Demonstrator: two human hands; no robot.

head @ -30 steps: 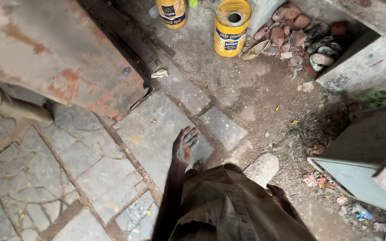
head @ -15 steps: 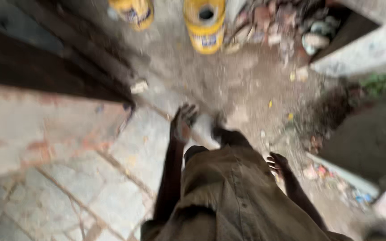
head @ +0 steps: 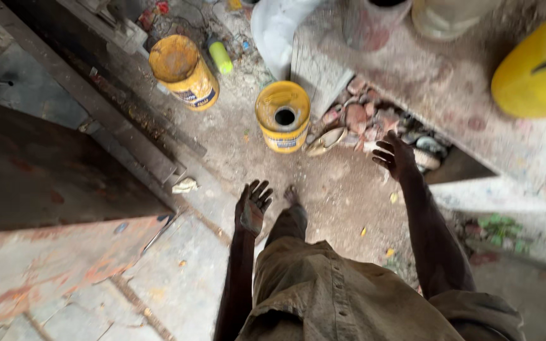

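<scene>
Both hands swung forward since earlier frame; yellow cans now close ahead. Right hand [head: 396,156] raised, fingers [head: 382,153] spread, empty, near rubble pile [head: 361,117] under counter [head: 450,82]. Open-topped yellow can [head: 283,115] stands on dirt floor, left of those fingers, apart. Left hand [head: 253,205] spread, empty, below can.

Two yellow paint tins stand on the dirt floor: one with a holed lid [head: 283,116] and a blue-and-white label, another with a closed lid [head: 182,71], similarly labelled, farther left beside the metal beam
</scene>
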